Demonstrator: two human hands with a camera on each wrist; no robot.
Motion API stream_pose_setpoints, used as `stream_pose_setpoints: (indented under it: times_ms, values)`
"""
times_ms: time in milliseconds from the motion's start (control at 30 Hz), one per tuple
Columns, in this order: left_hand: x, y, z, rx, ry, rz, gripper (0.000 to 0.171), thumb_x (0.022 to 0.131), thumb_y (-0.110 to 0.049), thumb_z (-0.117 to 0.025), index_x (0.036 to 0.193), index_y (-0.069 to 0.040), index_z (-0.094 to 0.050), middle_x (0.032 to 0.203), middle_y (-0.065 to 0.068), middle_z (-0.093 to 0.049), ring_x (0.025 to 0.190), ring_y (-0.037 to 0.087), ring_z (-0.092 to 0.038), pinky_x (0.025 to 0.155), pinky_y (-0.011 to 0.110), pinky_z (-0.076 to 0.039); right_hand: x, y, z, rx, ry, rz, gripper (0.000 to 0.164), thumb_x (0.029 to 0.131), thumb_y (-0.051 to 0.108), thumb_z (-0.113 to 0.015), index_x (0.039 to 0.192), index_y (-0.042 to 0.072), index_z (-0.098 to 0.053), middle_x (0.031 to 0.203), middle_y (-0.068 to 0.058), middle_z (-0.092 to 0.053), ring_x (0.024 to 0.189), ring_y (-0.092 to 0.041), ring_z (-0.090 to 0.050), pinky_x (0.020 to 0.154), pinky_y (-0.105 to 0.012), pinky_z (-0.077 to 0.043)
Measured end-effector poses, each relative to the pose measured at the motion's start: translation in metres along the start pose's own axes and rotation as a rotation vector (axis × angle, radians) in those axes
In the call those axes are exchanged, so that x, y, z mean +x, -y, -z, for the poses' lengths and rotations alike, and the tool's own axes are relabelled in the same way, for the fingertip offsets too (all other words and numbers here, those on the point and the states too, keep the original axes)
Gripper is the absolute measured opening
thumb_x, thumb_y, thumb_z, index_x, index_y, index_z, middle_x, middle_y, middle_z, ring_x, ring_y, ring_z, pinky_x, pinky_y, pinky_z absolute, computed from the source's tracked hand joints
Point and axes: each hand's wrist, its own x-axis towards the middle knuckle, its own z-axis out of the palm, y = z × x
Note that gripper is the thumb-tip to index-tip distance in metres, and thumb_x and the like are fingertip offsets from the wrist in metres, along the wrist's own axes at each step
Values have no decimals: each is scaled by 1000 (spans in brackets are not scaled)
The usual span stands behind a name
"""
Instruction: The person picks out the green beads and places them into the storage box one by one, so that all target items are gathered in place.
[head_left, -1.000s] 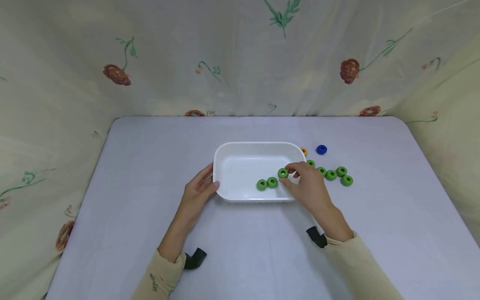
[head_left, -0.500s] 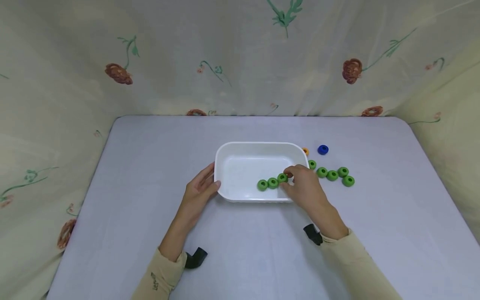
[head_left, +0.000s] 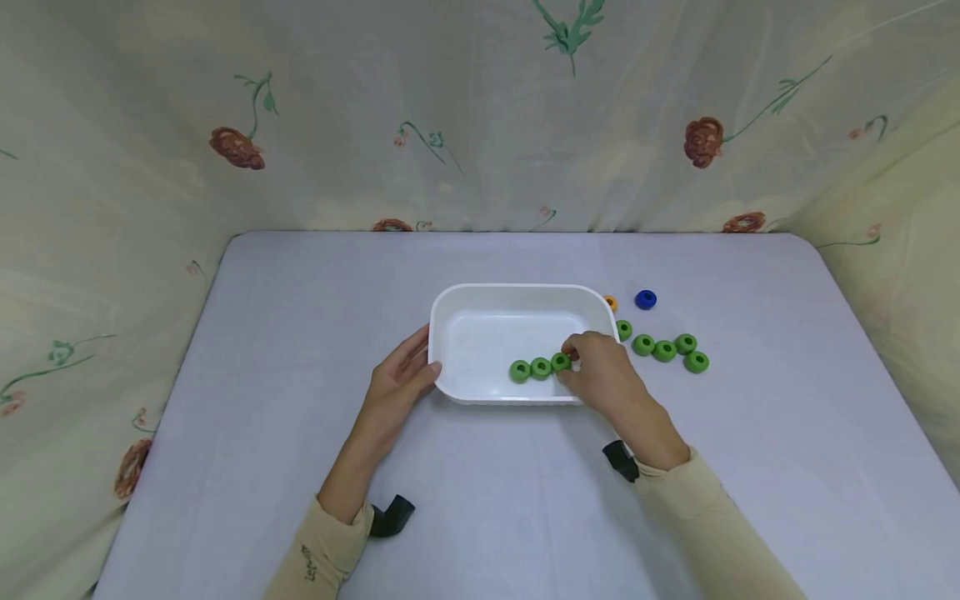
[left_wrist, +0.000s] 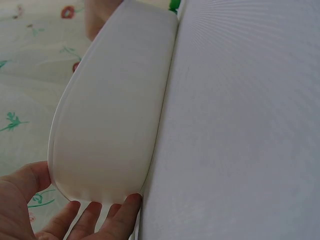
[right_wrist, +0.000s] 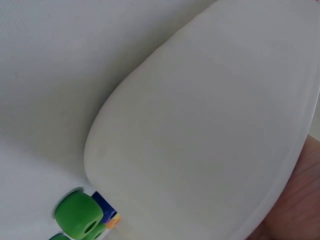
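Lining up the end bead (head_left: 560, 363) calls for a light pinch: in the head view the right hand (head_left: 606, 379) grips it beside two green beads (head_left: 540, 372) in the tray (head_left: 517, 287), and the left hand (head_left: 393, 392) braces one end. From the left wrist, thumb and fingers hold the tray, best steadied without tilting; from the right wrist, the tray hides the right fingertips, so let go gently, since extra push could shift the row.

high head view facing forward and down, close wrist views sharing the tray (left_wrist: 110, 110)
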Motion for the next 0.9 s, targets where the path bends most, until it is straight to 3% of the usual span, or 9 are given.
stream_pose_setpoints:
  times_ms: [667, 900]
  values:
    - [-1, 0, -2, 7, -8, 13, 60, 97, -9, -65, 152, -17, -44, 157, 5, -45, 144, 19, -46, 104, 16, -51, 3, -2, 0, -6, 70, -24, 34, 85, 9, -76, 115, -5, -70, 106, -18, -70, 97, -30, -64, 87, -45, -57]
    - [0, -1, -2, 19, -17, 13, 60, 96, -10, -66, 152, -18, -44, 156, 4, -46, 143, 18, -47, 104, 15, -51, -5, -1, 4, 47, -26, 14, 32, 87, 10, -75, 116, -3, -70, 108, -19, -71, 98, -32, -66, 83, -45, -58]
